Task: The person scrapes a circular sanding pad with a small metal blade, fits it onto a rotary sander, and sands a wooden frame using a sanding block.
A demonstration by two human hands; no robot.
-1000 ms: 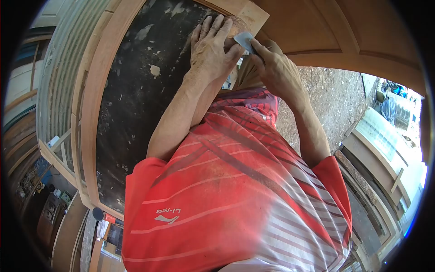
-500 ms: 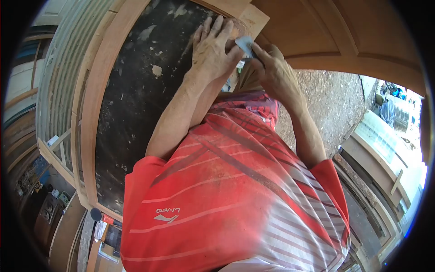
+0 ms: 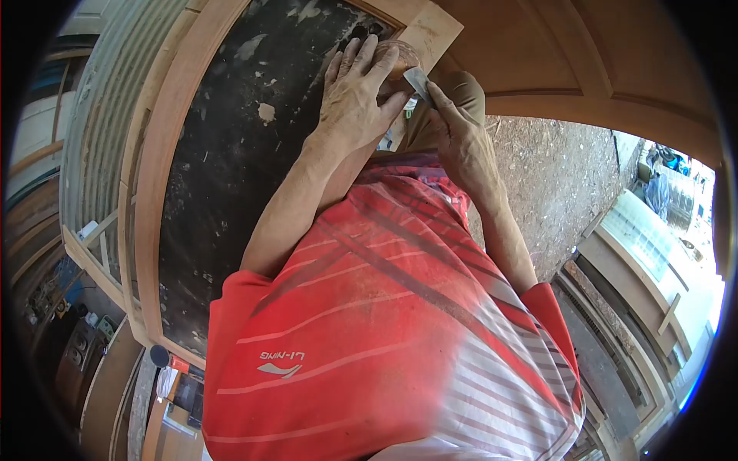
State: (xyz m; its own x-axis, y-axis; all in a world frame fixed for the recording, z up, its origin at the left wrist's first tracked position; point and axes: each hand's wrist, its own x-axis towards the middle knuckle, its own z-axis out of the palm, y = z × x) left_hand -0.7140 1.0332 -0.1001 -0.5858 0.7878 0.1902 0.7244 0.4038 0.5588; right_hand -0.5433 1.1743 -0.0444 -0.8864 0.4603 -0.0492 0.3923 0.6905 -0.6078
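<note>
My right hand (image 3: 465, 142) is closed around a putty knife, its flat grey blade (image 3: 417, 82) pointing up and left. The blade's tip is close to a round reddish-brown piece (image 3: 406, 60) whose kind I cannot make out; whether they touch is unclear. Over the left side of that piece lies my left hand (image 3: 355, 100), fingers stretched and apart, thumb pointing toward the blade. Below the hands a dark, paint-spotted board (image 3: 223, 184) fills the left side, edged by a wooden frame (image 3: 157, 184).
A pale wood strip (image 3: 430, 34) crosses the frame's far corner. A brown panelled door (image 3: 538, 54) stands at upper right, above debris-strewn ground (image 3: 546, 177). Stacked boards and glass (image 3: 638, 238) lie at right. Corrugated sheeting (image 3: 100, 146) runs along the left.
The putty knife's blade has turned and shifted slightly down, and my right hand has moved a little lower with it. My left fingers have shifted slightly, exposing more of the round piece.
</note>
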